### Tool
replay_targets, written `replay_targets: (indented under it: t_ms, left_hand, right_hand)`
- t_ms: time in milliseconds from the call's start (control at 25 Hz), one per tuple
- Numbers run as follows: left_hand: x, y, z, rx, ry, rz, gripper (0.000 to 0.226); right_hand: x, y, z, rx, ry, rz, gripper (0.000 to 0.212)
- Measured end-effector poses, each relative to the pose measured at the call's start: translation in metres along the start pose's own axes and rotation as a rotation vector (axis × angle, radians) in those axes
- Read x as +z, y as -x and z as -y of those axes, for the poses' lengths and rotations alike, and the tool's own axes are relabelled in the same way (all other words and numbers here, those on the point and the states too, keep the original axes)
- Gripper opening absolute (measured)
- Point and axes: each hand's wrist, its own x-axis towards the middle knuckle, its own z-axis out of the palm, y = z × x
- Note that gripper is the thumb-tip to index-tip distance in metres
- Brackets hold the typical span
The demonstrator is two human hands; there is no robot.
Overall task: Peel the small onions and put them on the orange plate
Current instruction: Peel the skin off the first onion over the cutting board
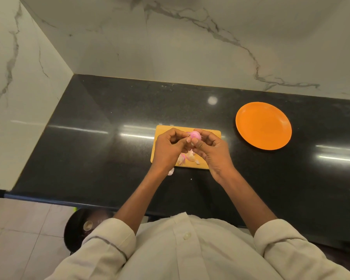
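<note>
A small pink onion [195, 134] is held above a yellow cutting board [210, 132], pinched between the fingertips of both hands. My right hand [212, 151] grips it from the right, while my left hand [168, 150] pinches at its left side. Pale pink peels [187, 157] lie on the board under my hands. One more piece of peel [171, 171] rests on the counter just off the board's near edge. The orange plate [263, 125] sits to the right of the board with nothing on it.
The black counter [109, 148] runs into a corner of white marble walls [170, 37] at the left and back. Below the counter's front edge, on the left, stands a dark round bin [79, 227] on a tiled floor.
</note>
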Motion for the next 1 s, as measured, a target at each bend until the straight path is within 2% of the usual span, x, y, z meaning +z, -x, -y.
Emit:
replay_targets:
  t_ms: [160,320,440,560,720,840,920,1000]
  left_hand:
    - [-0.002,0.008,-0.003,-0.008,0.021,-0.079,0.013]
    - [-0.006,0.018,-0.001,-0.047,-0.001,-0.053,0.013]
    - [-0.014,0.023,0.006,-0.051,-0.024,-0.050,0.019]
    - [-0.017,0.025,0.012,-0.035,-0.111,-0.052,0.022]
    - [-0.017,0.024,0.017,-0.051,-0.246,-0.108,0.010]
    - [-0.021,0.023,0.019,-0.044,-0.318,-0.127,0.016]
    - [-0.023,0.024,0.017,-0.053,-0.313,-0.126,0.024]
    - [-0.026,0.024,0.012,-0.058,-0.303,-0.138,0.018]
  right_hand:
    - [0.008,0.007,-0.001,0.066,-0.089,-0.004,0.027]
    - [0.016,0.014,-0.005,0.153,-0.171,-0.021,0.023]
    - [0.018,0.017,-0.007,0.254,-0.358,-0.089,0.038]
    - [0.015,0.020,-0.007,0.282,-0.413,-0.122,0.046]
    - [0.014,0.026,-0.011,0.174,-0.179,-0.130,0.030]
    - [0.019,0.029,-0.012,-0.006,0.130,-0.142,0.043]
    - [0.022,0.030,-0.009,-0.083,0.205,-0.145,0.046]
    - [0.023,0.030,-0.009,-0.115,0.213,-0.150,0.045]
